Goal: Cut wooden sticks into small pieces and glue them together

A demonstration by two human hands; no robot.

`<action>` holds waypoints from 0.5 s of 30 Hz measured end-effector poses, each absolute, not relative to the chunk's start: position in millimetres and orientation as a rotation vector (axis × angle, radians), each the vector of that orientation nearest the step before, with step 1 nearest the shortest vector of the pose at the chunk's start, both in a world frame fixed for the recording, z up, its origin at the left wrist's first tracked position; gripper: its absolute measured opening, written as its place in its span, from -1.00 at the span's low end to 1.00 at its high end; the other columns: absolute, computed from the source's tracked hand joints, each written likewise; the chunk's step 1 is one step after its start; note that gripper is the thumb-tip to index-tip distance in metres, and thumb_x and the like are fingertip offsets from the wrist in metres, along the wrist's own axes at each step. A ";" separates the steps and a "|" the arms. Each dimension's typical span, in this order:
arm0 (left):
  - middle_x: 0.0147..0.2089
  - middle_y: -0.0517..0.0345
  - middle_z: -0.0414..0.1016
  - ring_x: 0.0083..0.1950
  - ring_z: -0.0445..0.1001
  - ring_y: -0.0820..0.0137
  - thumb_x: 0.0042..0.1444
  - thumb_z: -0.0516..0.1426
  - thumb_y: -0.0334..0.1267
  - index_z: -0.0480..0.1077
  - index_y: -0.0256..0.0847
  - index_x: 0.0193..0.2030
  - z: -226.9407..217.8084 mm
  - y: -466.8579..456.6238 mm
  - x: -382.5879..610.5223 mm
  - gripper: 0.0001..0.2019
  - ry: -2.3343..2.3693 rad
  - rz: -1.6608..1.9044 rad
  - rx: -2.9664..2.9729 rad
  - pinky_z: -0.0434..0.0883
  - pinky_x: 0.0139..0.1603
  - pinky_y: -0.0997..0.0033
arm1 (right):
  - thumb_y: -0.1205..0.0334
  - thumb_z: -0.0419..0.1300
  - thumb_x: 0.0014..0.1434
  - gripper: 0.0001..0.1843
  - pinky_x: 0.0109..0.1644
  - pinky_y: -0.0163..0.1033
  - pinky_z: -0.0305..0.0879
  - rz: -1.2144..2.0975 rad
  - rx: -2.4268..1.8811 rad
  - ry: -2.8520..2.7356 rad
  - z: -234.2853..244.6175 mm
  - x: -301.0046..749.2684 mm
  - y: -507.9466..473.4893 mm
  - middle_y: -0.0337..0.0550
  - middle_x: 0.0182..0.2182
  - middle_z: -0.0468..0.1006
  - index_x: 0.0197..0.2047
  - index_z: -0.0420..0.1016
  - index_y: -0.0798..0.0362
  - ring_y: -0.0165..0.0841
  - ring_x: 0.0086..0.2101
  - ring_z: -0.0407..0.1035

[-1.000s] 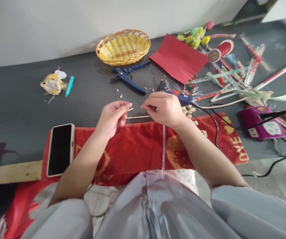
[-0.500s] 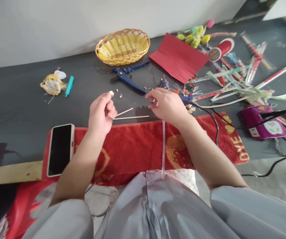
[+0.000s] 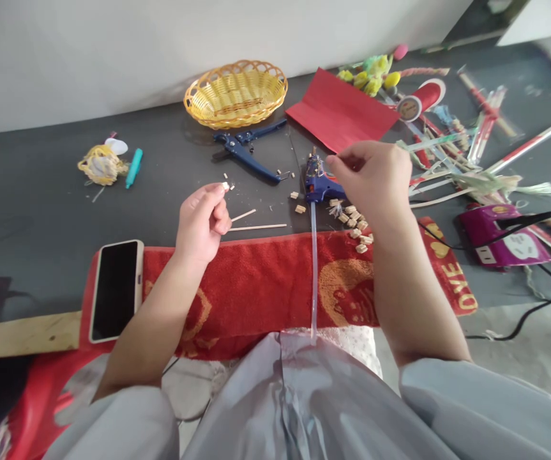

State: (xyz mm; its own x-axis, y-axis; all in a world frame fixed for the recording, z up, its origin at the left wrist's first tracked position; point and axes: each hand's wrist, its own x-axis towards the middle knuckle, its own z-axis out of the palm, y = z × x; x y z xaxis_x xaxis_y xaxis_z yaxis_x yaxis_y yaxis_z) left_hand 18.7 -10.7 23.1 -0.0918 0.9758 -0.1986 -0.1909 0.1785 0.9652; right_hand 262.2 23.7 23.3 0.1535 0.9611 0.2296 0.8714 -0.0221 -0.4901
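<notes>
My left hand (image 3: 202, 220) is raised over the dark table, pinching a tiny pale wooden piece (image 3: 226, 186) between thumb and forefinger. My right hand (image 3: 375, 179) hovers just right of a blue glue gun (image 3: 320, 185), fingers curled together; I cannot make out anything in them. A clear glue stick (image 3: 313, 268) runs from the gun back over the red towel (image 3: 260, 287). Two thin wooden sticks (image 3: 251, 222) lie between my hands. Several small wooden pieces (image 3: 354, 225) are scattered beside the gun.
A phone (image 3: 115, 289) lies on the towel's left end. Behind are blue pliers (image 3: 244, 150), a yellow basket (image 3: 235, 92), red paper (image 3: 345, 110), a red thread spool (image 3: 419, 100) and a heap of craft sticks. A purple power strip (image 3: 505, 236) with black cable is at right.
My right hand moved right and back, uncovering the glue gun and the small wooden pieces. My left hand drew apart to the left and keeps its pinch on the tiny piece.
</notes>
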 end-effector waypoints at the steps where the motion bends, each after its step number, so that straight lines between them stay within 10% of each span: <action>1: -0.67 0.45 0.07 -0.71 0.04 0.66 -0.06 0.23 -0.14 0.34 -0.17 -0.38 22.5 -10.8 18.9 -0.80 1.224 1.229 0.878 0.01 -0.67 0.52 | 0.09 0.14 0.20 -0.80 -0.23 -0.07 0.27 0.221 -1.935 -1.743 25.1 265.0 23.3 -0.12 -0.47 0.48 -0.30 0.52 0.01 -0.24 -0.38 0.39; 15: -0.69 0.44 0.16 -0.73 0.06 0.68 -0.11 0.26 -0.22 0.39 -0.20 -0.40 17.5 -12.1 22.8 -0.83 1.155 1.244 0.824 -0.02 -0.72 0.59 | 0.15 0.18 0.09 -0.57 0.01 0.04 0.25 0.257 -2.078 -2.209 12.0 279.0 19.5 0.10 -0.15 0.48 0.03 0.50 0.06 0.00 -0.01 0.31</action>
